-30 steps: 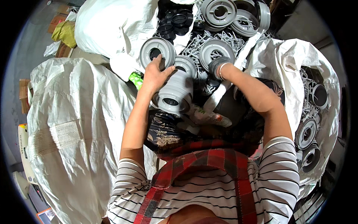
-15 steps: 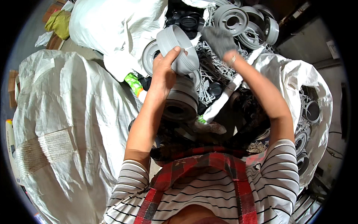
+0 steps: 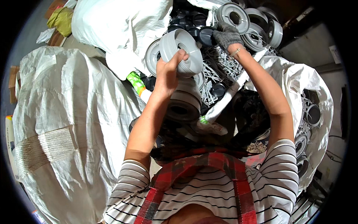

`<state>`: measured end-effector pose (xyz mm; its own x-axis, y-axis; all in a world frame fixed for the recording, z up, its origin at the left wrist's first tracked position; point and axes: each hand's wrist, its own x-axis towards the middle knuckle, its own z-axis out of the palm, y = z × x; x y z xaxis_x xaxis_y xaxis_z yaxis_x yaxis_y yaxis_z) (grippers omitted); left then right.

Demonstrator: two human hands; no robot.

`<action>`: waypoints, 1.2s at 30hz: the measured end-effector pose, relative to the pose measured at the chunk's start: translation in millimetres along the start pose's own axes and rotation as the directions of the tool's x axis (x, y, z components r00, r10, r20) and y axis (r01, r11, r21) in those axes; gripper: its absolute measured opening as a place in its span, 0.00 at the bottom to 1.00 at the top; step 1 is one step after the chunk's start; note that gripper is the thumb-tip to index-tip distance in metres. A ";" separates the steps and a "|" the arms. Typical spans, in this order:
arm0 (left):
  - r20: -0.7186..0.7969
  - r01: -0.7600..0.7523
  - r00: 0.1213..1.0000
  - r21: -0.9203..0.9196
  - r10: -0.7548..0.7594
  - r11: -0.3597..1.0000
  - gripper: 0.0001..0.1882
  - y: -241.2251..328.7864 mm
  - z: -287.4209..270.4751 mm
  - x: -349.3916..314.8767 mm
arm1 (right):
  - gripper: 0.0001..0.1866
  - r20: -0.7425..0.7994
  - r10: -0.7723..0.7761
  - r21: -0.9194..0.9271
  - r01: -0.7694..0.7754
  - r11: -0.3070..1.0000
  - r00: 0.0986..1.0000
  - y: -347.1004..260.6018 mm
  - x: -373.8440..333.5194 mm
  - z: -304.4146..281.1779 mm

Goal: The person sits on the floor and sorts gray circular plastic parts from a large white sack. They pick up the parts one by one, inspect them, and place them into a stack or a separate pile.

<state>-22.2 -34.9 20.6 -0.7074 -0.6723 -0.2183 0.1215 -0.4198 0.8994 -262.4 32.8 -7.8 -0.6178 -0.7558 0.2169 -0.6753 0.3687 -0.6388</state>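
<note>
1. Nearest: red-and-black checked apron (image 3: pixel 209 162); beyond it I see a stack of grey spools (image 3: pixel 184 93).
2. Left hand (image 3: pixel 166 78), bare: grip clamped on the wall of a grey ring (image 3: pixel 191 50), thumb inside, ring tilted above the stack.
3. Right hand (image 3: pixel 228 37), gloved: grip closed on the edge of a black cap (image 3: pixel 206 36), above thin pale sticks (image 3: pixel 212 74).
4. Farthest: heaped grey rings (image 3: pixel 275 33), just past the glove.

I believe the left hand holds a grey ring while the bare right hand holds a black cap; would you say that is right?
Not quite: the right hand is not bare; the head view shows it in a grey glove. The left hand does hold a grey ring, and the right a black cap.
</note>
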 end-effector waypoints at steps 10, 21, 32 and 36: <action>0.167 0.016 0.986 -0.071 -0.003 0.997 0.25 -10.8 21.4 -31.2 | 0.45 0.316 -0.105 0.022 0.103 0.994 0.943 -83.1 -103.2 -55.1; 0.298 0.012 0.954 0.050 -0.026 0.999 0.25 -9.7 18.5 -34.0 | 0.47 0.263 -0.285 0.015 0.292 0.956 0.922 -50.3 -110.4 -34.5; 0.562 -0.599 0.798 0.701 0.218 0.387 0.36 -10.6 16.1 -32.2 | 0.17 0.364 -0.193 0.917 -0.387 -0.093 0.911 -11.6 -100.3 -21.6; 0.685 -0.711 0.698 0.626 0.209 0.321 0.43 -6.4 9.2 -32.3 | 0.19 0.571 -0.281 0.632 -0.632 -0.449 0.771 -19.8 -101.9 -31.8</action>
<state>-6.6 -5.0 25.4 -0.9454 -0.1392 0.2947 0.1054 0.7250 0.6806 -199.0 119.8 6.2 -0.0568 -0.9955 -0.0753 0.9479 -0.0300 -0.3172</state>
